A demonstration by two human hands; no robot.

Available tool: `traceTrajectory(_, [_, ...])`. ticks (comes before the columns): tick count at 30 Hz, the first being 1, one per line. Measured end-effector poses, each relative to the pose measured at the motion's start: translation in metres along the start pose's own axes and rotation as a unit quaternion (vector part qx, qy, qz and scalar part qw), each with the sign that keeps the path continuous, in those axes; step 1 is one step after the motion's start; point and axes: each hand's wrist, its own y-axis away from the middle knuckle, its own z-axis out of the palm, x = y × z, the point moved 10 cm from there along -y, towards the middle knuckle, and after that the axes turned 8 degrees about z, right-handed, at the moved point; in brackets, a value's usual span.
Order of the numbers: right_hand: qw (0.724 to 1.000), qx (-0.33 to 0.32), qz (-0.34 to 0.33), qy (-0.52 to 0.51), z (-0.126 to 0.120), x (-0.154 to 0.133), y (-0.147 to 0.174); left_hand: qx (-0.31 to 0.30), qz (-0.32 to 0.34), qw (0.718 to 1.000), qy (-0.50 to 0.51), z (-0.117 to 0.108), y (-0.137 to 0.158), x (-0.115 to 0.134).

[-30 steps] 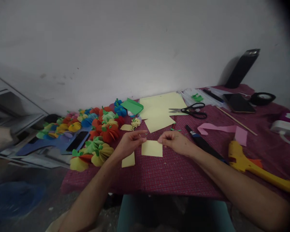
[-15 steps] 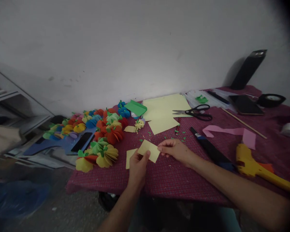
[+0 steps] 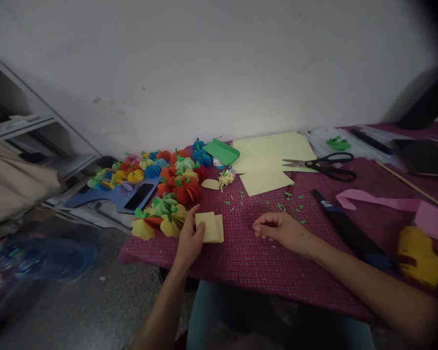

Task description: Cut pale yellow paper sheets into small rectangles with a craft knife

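Left of the scissors (image 3: 314, 164), and nearer the front edge of the surface (image 3: 248, 265) than they are, small yellow cards (image 3: 209, 227) lie in a loose stack, at least 2 deep, edges not lined up. The left hand (image 3: 191, 238) grasps that stack at its left side, thumb on top. On the near side of the scissors and slightly left of them, the right hand (image 3: 282, 230) is loosely curled with no paper showing in it (I cannot tell whether something tiny sits between its fingertips).

Judging from the scene, the small yellow cards look cut to size, and the pleated paper ornaments (image 3: 188, 190) heaped well left of the scissors look finished. What seems left is work on the cards, flat and without visible pleats, and perhaps on 2 larger yellow sheets (image 3: 273, 148), 1 partly under the scissors' blades. Green scraps (image 3: 302, 222) nearer than the scissors suggest that some trimming is already done.
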Motion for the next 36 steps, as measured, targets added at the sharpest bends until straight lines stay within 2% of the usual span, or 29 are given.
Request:
traceTrajectory(4, [1.0, -0.01, 0.01, 0.006, 0.002, 0.002, 0.0, -0.013, 0.025, 0.997, -0.078, 0.006, -0.006, 0.0])
traceTrajectory(7, [1.0, -0.013, 0.012, 0.021, 0.003, 0.0, 0.002, -0.045, 0.049, 0.984, -0.162, 0.013, -0.008, 0.005])
traceTrajectory(10, [0.999, -0.016, 0.011, 0.029, 0.005, -0.003, 0.004, -0.068, 0.087, 0.962, -0.251, 0.02, -0.006, 0.012])
traceTrajectory(17, [0.999, -0.023, -0.008, 0.028, 0.007, -0.011, 0.006, -0.036, 0.156, 0.892, -0.424, 0.03, 0.005, 0.031])
traceTrajectory(22, [0.999, -0.036, -0.012, 0.019, 0.01, -0.014, 0.007, -0.029, 0.198, 0.87, -0.451, 0.037, 0.013, 0.042])
traceTrajectory(25, [0.999, -0.039, -0.02, 0.019, 0.01, -0.015, 0.007, -0.111, 0.232, 0.855, -0.45, 0.053, 0.017, 0.045])
traceTrajectory(27, [0.998, -0.044, -0.027, 0.019, 0.011, -0.015, 0.007, -0.185, 0.254, 0.838, -0.446, 0.065, 0.021, 0.044])
traceTrajectory(29, [0.998, -0.05, -0.031, 0.018, 0.012, -0.014, 0.006, -0.232, 0.266, 0.823, -0.445, 0.07, 0.021, 0.043])
traceTrajectory(32, [0.998, -0.052, -0.03, 0.021, 0.013, -0.012, 0.006, -0.248, 0.269, 0.815, -0.45, 0.07, 0.016, 0.042])
traceTrajectory(36, [0.998, -0.049, -0.023, 0.033, 0.013, -0.011, 0.007, -0.244, 0.257, 0.819, -0.451, 0.069, 0.01, 0.039])
